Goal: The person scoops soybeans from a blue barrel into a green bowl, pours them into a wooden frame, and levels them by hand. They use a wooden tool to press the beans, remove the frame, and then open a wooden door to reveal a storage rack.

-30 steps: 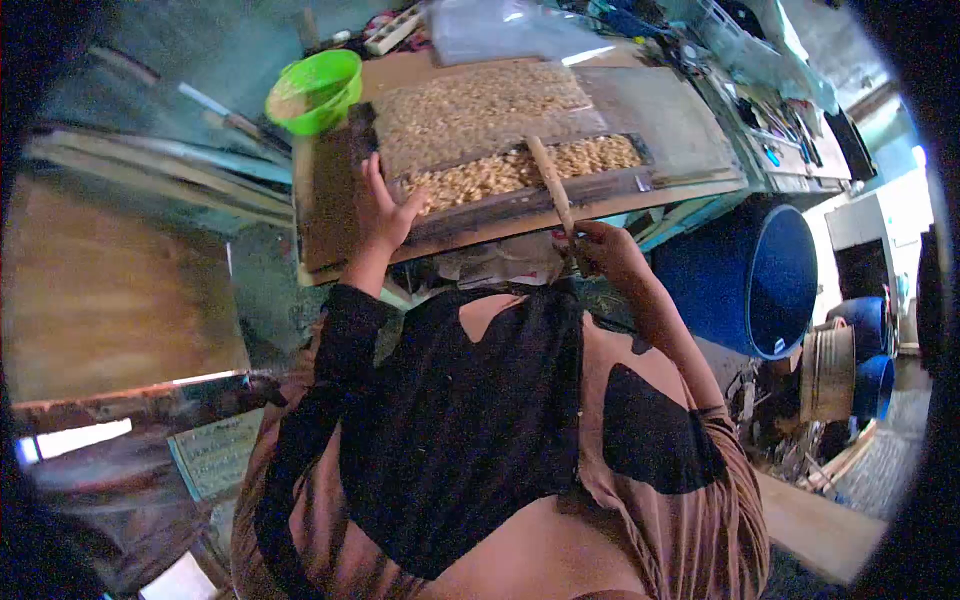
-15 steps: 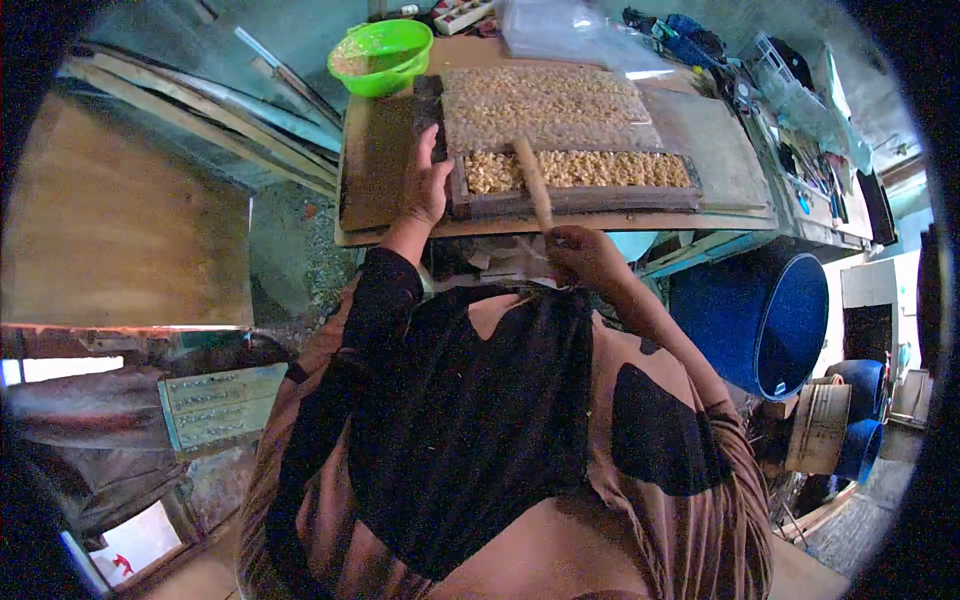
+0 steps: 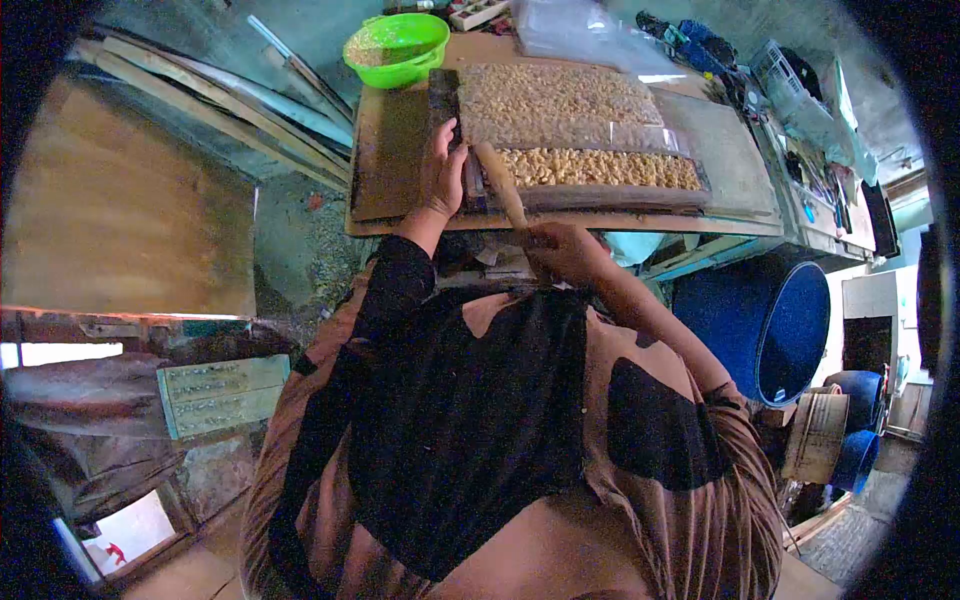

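Observation:
A dark wooden frame (image 3: 620,197) lies on the table, filled with pale yellow, grainy pieces (image 3: 600,170). Clear plastic sheet (image 3: 640,137) covers the far part of them; the near strip is bare. In my right hand (image 3: 565,252) is a tapered wooden stick (image 3: 503,187), gripped at its near end. Its far end reaches over the frame's near left corner. My left hand (image 3: 442,175) rests against the left side of the frame, fingers stretched out and thumb apart.
A bright green basin (image 3: 420,70) with pale grains stands at the table's back left. More plastic sheeting (image 3: 570,35) lies behind the frame. To the right are a tool-covered bench (image 3: 825,195) and a large blue barrel (image 3: 745,325); long boards (image 3: 215,105) lean at left.
My right hand has moved left, bringing the stick's far end from the middle of the bare strip to the frame's left corner. My left hand stays at the frame's left side.

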A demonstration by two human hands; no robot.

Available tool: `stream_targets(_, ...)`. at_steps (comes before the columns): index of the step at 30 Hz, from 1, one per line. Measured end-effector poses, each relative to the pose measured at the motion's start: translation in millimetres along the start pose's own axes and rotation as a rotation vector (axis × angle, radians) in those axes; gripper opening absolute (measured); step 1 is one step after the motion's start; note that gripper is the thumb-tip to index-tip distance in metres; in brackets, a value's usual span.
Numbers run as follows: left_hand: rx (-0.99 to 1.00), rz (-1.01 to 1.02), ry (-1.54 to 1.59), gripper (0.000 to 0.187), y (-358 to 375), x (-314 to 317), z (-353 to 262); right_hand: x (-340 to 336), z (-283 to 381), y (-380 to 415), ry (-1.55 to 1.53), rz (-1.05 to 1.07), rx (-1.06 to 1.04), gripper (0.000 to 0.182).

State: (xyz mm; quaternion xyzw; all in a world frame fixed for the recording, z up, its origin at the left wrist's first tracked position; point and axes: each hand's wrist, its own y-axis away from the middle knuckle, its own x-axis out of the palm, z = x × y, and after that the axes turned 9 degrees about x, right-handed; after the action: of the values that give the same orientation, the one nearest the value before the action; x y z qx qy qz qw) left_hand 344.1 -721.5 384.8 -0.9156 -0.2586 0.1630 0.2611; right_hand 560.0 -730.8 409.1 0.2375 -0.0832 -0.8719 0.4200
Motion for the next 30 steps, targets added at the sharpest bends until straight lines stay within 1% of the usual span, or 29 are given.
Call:
stream_targets(1, 0.001, 0.002, 0.001, 0.050, -0.4, -0.3, 0.3, -0.3, -2.5, 2.9, -0.001, -0.002, 0.000, 0.017)
stream_targets(3, 0.163, 0.021, -0.067, 0.049, -1.0, -1.5, 7.4, -1.2, 0.4, 16.7, 0.136, -0.034, -0.030, 0.017)
stream_targets(4, 0.163, 0.023, -0.065, 0.049, -1.9, -1.1, 11.0, -3.1, 6.4, 21.3, 0.136, -0.037, -0.028, 0.017)
stream_targets(6, 0.157, 0.032, -0.027, 0.048, -2.8, 0.2, 16.0, -2.8, 22.5, 31.8, 0.426, -0.145, 0.031, 0.020)
stream_targets(7, 0.156, 0.041, -0.023, 0.048, -2.4, 0.3, 18.3, -0.2, 17.6, 29.7, 0.420, -0.149, 0.038, 0.020)
stream_targets(9, 0.139, 0.024, 0.025, 0.047, -2.4, 0.9, 18.7, 3.0, -2.6, 17.4, 0.209, -0.171, -0.041, 0.021)
stream_targets(10, 0.190, 0.054, -0.073, 0.048, -1.2, 1.7, 17.7, -0.4, -12.2, 11.2, 0.201, -0.159, -0.067, 0.018)
stream_targets(11, 0.195, 0.067, -0.066, 0.048, -1.1, 2.5, 20.4, -4.9, -13.3, 14.7, 0.194, -0.172, -0.063, 0.018)
stream_targets(13, 0.089, 0.043, 0.061, 0.052, -0.4, 4.9, 25.4, -16.9, -16.8, 26.1, 0.024, -0.211, 0.063, 0.017)
stream_targets(14, 0.109, 0.050, 0.015, 0.057, 0.1, 4.9, 22.1, -30.3, -28.7, 24.3, 0.085, -0.211, 0.055, 0.017)
stream_targets(15, 0.063, 0.062, 0.019, 0.059, 0.9, 5.3, 10.1, -42.7, -33.0, 33.0, 0.078, -0.231, 0.065, 0.017)
stream_targets(17, 0.137, 0.056, -0.043, 0.064, 2.6, 8.7, 27.2, -69.2, -40.1, 54.6, -0.085, -0.310, 0.069, 0.022)
stream_targets(18, 0.144, 0.074, -0.027, 0.064, 1.3, 9.2, 29.7, -87.5, -51.2, 61.8, -0.077, -0.361, 0.130, 0.022)
stream_targets(19, 0.179, 0.103, -0.145, 0.066, 0.7, 9.2, 31.8, -103.8, -61.4, 69.2, -0.069, -0.410, 0.190, 0.021)
stream_targets(20, 0.215, 0.128, -0.266, 0.068, 2.1, 12.0, 30.4, -116.0, -54.1, 86.0, -0.214, -0.408, 0.176, 0.023)
stream_targets(21, 0.224, 0.137, -0.256, 0.068, 5.8, 16.2, 22.4, -133.3, -68.8, 88.1, -0.200, -0.503, 0.218, 0.021)
stream_targets(22, 0.105, 0.118, -0.285, 0.072, 10.7, 18.5, 13.2, -152.1, -80.4, 94.8, -0.256, -0.535, 0.178, 0.018)
stream_targets(23, -0.014, 0.097, -0.317, 0.076, 14.8, 21.1, 5.8, -167.5, -75.4, 106.2, -0.291, -0.580, 0.155, 0.015)
stream_targets(24, -0.010, 0.100, -0.316, 0.076, 18.4, 22.0, 9.1, -196.3, -101.2, 103.3, -0.234, -0.613, 0.070, 0.012)
stream_targets(25, -0.003, 0.065, -0.485, 0.079, 21.5, 21.5, 16.9, -224.8, -123.8, 96.7, -0.175, -0.643, -0.015, 0.009)
stream_targets(26, 0.004, 0.025, -0.655, 0.082, 24.9, 23.0, 19.3, -238.9, -122.1, 98.2, -0.194, -0.673, 0.034, 0.011)
stream_targets(27, 0.007, 0.021, -0.659, 0.082, 27.1, 26.2, 7.5, -253.6, -118.5, 98.3, -0.212, -0.700, 0.082, 0.013)
stream_targets(28, -0.105, 0.073, -0.843, 0.084, 28.8, 27.6, -5.3, -285.8, -145.3, 82.9, 0.295, -0.752, 0.190, 0.017)
stream_targets(29, -0.222, 0.125, -1.025, 0.087, 29.6, 29.8, -21.1, -298.8, -160.8, 66.9, 0.293, -0.748, 0.181, 0.017)
stream_targets(30, -0.322, 0.169, -1.027, 0.086, 30.3, 32.8, -35.5, -307.0, -170.7, 54.9, 0.178, -0.807, 0.215, 0.018)
